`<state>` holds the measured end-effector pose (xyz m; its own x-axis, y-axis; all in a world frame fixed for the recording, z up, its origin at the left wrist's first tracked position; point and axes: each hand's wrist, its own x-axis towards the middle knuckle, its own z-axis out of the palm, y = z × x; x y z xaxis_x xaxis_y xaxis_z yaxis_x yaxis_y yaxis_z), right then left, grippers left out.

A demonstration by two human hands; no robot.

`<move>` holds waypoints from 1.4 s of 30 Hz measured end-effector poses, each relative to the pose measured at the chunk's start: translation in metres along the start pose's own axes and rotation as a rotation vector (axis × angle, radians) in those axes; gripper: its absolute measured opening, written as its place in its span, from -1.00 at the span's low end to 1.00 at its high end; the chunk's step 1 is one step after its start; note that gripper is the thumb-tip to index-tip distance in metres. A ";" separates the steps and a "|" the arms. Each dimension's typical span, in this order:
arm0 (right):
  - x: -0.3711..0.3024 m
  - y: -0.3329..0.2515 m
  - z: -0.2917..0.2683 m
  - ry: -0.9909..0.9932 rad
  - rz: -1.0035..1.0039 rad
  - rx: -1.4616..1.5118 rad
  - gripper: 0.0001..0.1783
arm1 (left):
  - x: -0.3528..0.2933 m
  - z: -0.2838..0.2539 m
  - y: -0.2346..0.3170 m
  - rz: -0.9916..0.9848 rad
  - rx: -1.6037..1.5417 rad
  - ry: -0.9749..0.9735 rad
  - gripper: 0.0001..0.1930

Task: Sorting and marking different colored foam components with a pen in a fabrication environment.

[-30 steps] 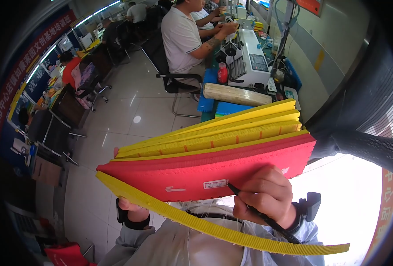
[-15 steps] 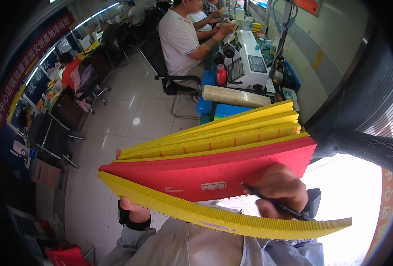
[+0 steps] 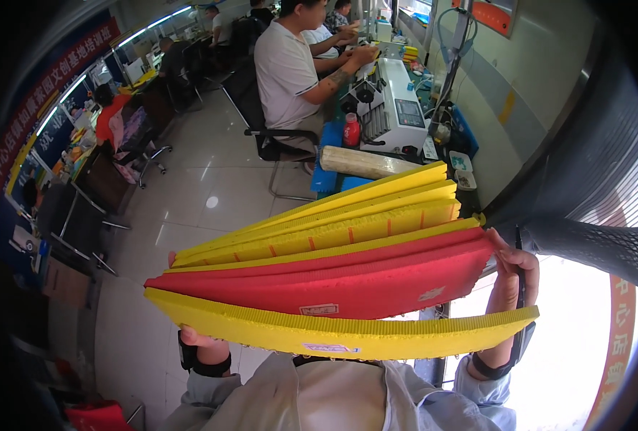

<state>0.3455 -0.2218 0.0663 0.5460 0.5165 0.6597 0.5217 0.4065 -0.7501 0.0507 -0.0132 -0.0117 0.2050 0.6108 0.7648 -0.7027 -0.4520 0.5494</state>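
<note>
Left hand (image 3: 200,341): gripping left end of sheet stack (image 3: 319,284) | right hand (image 3: 509,280): fingers at red sheets' edge, black pen (image 3: 521,284) tucked in | stack: midair, between hands | risk: yellow front sheet (image 3: 376,337), splayed apart, might slip if left grip slackens

Bench: I see a dark-green tabletop (image 3: 335,109) bearing a white boxy machine (image 3: 398,108), red bottle (image 3: 351,129), flat blue sheet (image 3: 327,161), long pale rounded bar (image 3: 369,164) | Floor: glossy pale tiles (image 3: 189,188), black metal-framed chair (image 3: 241,97) standing there
</note>
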 end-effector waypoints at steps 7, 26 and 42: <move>-0.010 0.001 -0.016 0.020 -0.068 0.206 -0.72 | -0.003 -0.006 0.004 0.038 0.193 -0.016 -0.27; -0.006 -0.020 0.044 -0.691 -0.028 0.932 -0.42 | -0.006 0.017 0.015 -0.143 -0.201 -0.074 -0.33; 0.001 -0.026 0.043 -0.862 -0.004 0.821 -0.31 | -0.006 0.006 0.019 -0.279 -0.236 -0.012 -0.11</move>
<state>0.3046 -0.1993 0.0841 -0.2397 0.7230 0.6480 -0.2244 0.6081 -0.7615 0.0401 -0.0296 -0.0041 0.4176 0.6814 0.6011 -0.7563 -0.1061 0.6456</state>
